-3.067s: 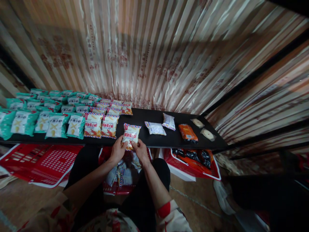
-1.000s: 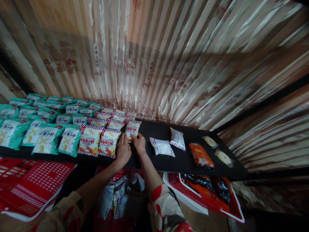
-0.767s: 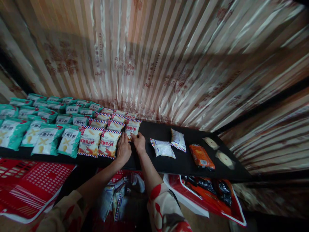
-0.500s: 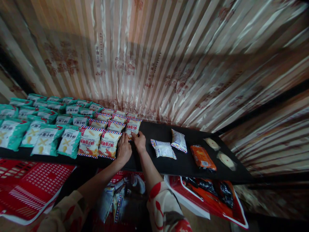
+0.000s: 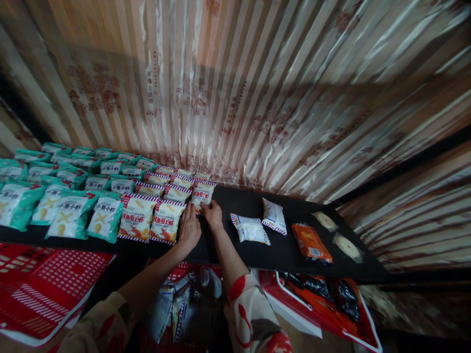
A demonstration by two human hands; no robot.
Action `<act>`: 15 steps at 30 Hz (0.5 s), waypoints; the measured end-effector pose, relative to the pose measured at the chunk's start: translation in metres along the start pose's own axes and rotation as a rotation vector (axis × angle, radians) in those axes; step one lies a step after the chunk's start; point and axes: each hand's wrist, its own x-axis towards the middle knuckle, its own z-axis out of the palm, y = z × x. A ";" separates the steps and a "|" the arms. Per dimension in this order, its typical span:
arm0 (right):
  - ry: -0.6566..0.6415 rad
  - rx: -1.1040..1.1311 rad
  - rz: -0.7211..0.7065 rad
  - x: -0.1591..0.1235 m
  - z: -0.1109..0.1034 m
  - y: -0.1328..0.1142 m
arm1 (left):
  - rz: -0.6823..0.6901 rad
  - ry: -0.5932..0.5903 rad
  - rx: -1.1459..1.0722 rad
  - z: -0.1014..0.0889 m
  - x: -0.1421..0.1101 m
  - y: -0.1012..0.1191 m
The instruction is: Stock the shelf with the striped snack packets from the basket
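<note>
Both my hands are at one white snack bag with red lettering and a striped edge, which leans upright at the right end of its row. My left hand has its fingers close together along the bag's lower left edge. At the lower right corner, my right hand pinches the bag between thumb and fingers. Just left of my left hand stands a matching snack bag, with another snack bag beside it. More of the same kind stand in rows behind them.
Several green snack bags fill the shelf's left end. Two white bags lie to the right, then an orange packet and two round pale items. Red baskets sit below the black shelf; a striped curtain hangs behind.
Almost nothing differs. Both hands stay at the same snack bag, and the view has shifted very slightly.
</note>
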 end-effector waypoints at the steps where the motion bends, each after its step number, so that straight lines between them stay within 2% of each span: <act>1: -0.005 -0.013 -0.004 -0.001 -0.001 -0.001 | 0.001 0.002 0.000 0.000 0.000 0.000; 5: -0.021 -0.087 -0.023 -0.004 -0.004 -0.010 | 0.010 0.022 -0.011 -0.001 0.000 -0.001; 12: -0.051 -0.170 0.025 -0.005 -0.006 -0.017 | -0.005 0.004 0.002 0.001 -0.001 -0.003; 15: -0.003 -0.174 0.021 -0.009 -0.003 -0.014 | 0.005 0.005 0.015 0.003 -0.003 -0.004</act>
